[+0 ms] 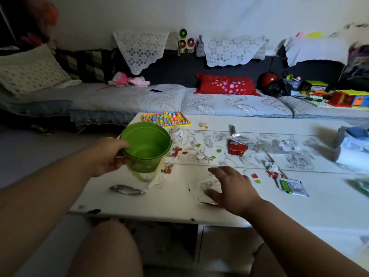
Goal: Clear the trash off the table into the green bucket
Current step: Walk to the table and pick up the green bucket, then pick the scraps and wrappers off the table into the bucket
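The green bucket (148, 147) stands at the left end of the white table (159, 204), empty inside, its handle hanging down in front. My left hand (108, 156) grips its near-left rim. My right hand (229, 186) hovers with fingers spread just over a clear plastic wrapper (206, 184) near the front edge. Trash lies scattered: a red snack packet (236, 147), a green-and-white sachet (291, 186), a grey crumpled wrapper (126, 189), a small candy wrapper (167, 169), and several red and green paper scraps (185, 152).
A colourful peg board (165, 118) lies at the table's far edge behind the bucket. Folded cloths (353, 144) sit at the right end. A sofa with a red cushion (225, 84) and toys (339, 96) runs behind. My knee (107, 248) is below the front edge.
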Demonstrator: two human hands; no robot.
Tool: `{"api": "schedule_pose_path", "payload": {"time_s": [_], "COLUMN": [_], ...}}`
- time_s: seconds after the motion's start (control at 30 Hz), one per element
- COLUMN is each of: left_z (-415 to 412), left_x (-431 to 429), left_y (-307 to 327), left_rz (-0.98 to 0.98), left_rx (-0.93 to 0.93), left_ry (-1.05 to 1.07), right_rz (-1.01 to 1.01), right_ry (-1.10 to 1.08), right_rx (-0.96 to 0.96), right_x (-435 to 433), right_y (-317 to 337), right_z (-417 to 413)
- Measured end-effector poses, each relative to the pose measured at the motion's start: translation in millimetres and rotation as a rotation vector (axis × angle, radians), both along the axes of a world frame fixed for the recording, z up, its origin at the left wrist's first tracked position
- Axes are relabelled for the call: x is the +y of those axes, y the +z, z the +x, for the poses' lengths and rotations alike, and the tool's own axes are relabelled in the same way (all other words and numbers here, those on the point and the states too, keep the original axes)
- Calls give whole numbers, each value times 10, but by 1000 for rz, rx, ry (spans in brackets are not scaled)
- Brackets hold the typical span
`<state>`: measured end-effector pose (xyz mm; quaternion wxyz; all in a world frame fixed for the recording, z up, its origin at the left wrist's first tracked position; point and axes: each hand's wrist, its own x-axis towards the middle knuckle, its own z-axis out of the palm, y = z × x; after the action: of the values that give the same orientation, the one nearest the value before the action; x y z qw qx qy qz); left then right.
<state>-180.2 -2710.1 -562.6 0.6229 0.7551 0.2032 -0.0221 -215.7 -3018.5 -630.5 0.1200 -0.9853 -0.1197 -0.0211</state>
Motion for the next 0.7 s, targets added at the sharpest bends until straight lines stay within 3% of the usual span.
{"api": "schedule_pose_path", "payload": {"time_s": [0.13, 0.37, 0.7], "left_z": [-503, -1147, -980], "left_x": [-212, -408, -513], "left_y": [-77, -225, -341], "left_rz": [-165, -226, -259], "left_rx": [7, 13, -69], "left_ry": [-14, -12, 69], "right_rz": [-1, -40, -79], "right_ry": [-3, 0, -40], "right_rx": [23, 35, 154], "right_x": [-93, -160, -97], "right_y": [-82, -130, -341], "right_z": [-201, -295, -62]}}
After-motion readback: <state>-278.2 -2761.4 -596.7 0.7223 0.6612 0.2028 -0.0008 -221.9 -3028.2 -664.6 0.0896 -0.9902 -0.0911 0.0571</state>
